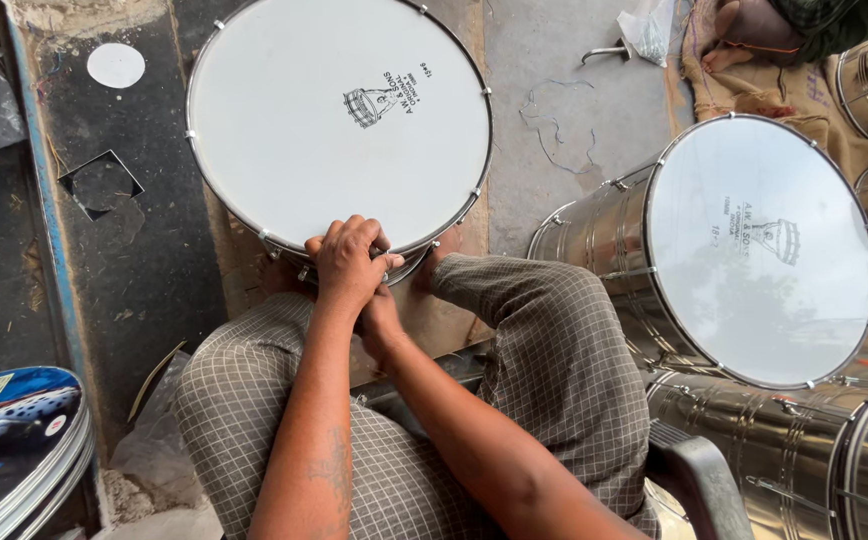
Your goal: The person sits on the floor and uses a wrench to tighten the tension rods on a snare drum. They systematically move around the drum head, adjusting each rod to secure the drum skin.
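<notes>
Forearms crossing checked trousers point(554, 370) at lower centre. Left hand point(349, 262) clenching over the drum point(339, 120) rim's tension fitting at frame centre; right hand point(382, 322) tucked beneath, grip unclear. Judgement: steadying the hoop while working suits even tension. Steel drums point(754, 250) lying at right.

My arms are bare with no sleeves showing, a faint dark marking runs along my left forearm point(329, 465), and my trousers point(544, 370) are loose grey-brown cloth crossed by a fine pale grid check.
</notes>
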